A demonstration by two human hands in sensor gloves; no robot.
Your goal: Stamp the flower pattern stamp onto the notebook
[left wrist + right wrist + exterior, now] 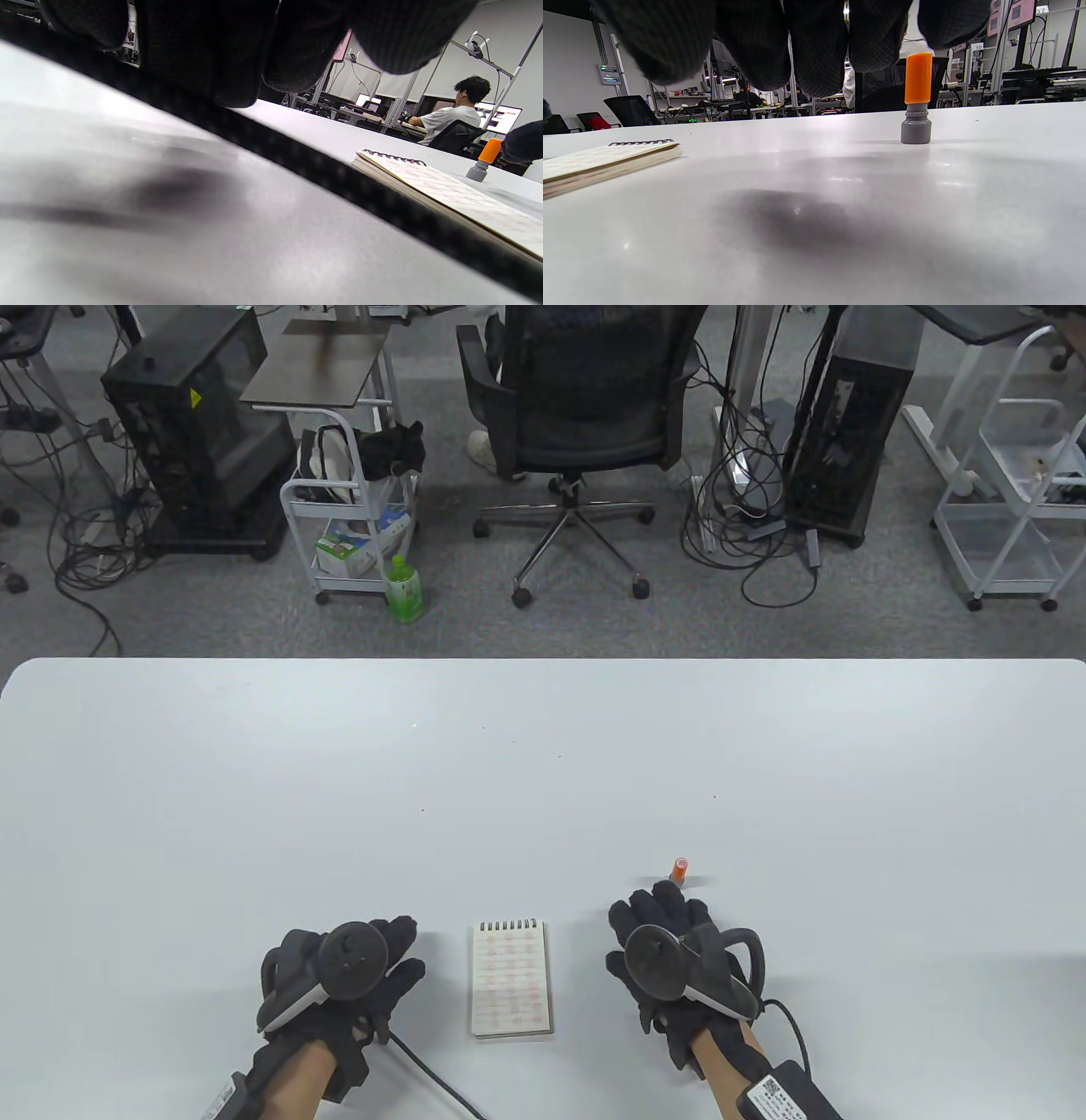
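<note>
Left hand: nearest to us at the bottom edge of the table view, we see it lying palm down on the surface, left of the notebook and apart from it. Its tracker covers the back of the hand. We see the grip loosely spread and holding nothing.

Right hand: it rests right of the notebook, palm down. We see its fingertips hanging above the surface in the right wrist view, holding nothing, the grip loose. From the table view we cannot tell whether one fingertip touches the stamp; the wrist view suggests a gap.

Surface: white and wide. We lose its near edge below the frame.

Notebook: spiral-bound at its far end, it lies flat between the hands. We make out rows of faint reddish marks on the open page, too small to read as any pattern.

Stamp: upright, just beyond the right hand's fingertips, with an orange top on a grey base. Its printing face is down on the surface, hidden from us.

Cable: a black band crossing the left wrist view, blurred.
</note>
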